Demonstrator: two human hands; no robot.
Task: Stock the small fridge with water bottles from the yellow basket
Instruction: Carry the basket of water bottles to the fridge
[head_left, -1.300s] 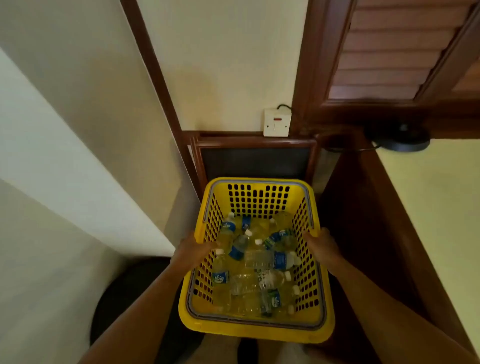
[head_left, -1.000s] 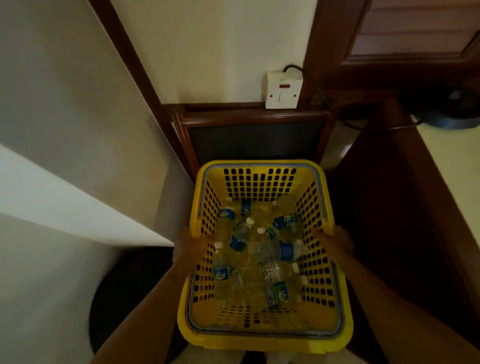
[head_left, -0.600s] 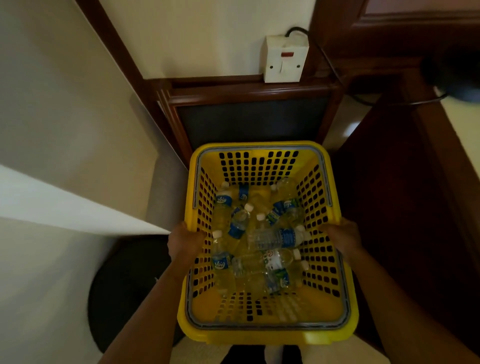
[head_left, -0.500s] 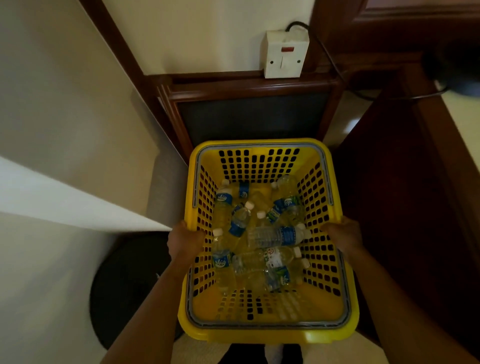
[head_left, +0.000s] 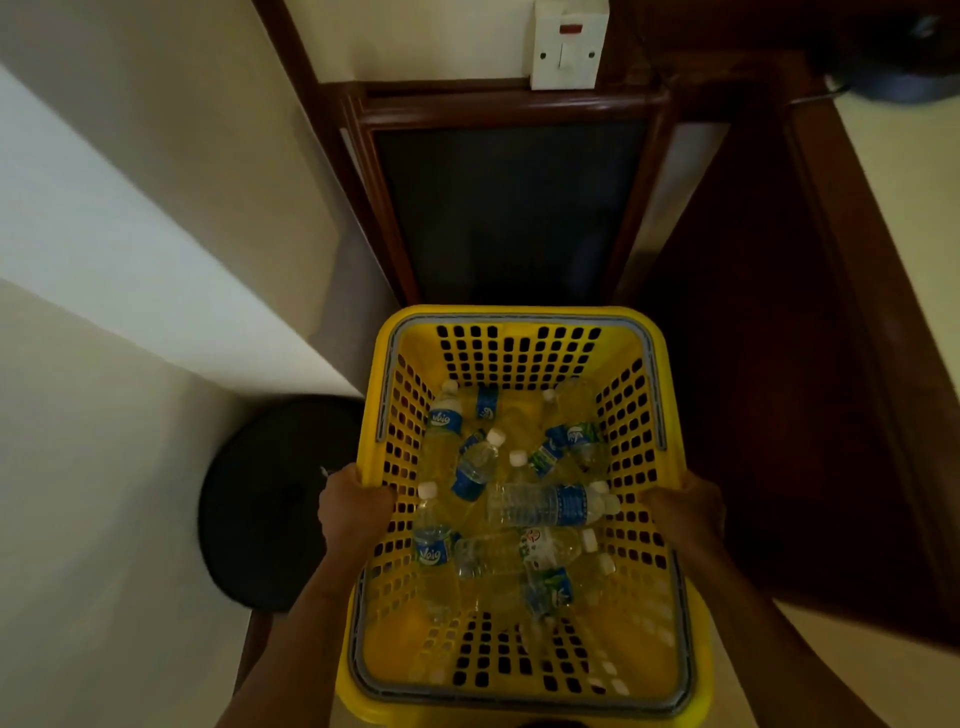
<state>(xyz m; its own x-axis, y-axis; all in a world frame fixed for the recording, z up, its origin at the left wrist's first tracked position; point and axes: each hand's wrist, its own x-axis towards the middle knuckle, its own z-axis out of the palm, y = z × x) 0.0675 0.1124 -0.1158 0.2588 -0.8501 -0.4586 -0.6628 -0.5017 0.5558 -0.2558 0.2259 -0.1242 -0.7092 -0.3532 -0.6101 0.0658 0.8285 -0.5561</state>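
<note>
Water bottles (head_left: 545, 504) are lying jumbled on their sides in the yellow basket (head_left: 524, 313), most pointing crosswise or diagonally, across its middle and far half. Left hand (head_left: 353, 512) and right hand (head_left: 685, 512) are gripping opposite side rims, fingers curled over the edges, with the load lying between them, about equally near to each. Straight ahead, beyond the far rim, the small fridge (head_left: 509, 208), judged to be the dark panel in the wooden frame (head_left: 509, 106), is standing closed below a wall switch (head_left: 569, 47).
</note>
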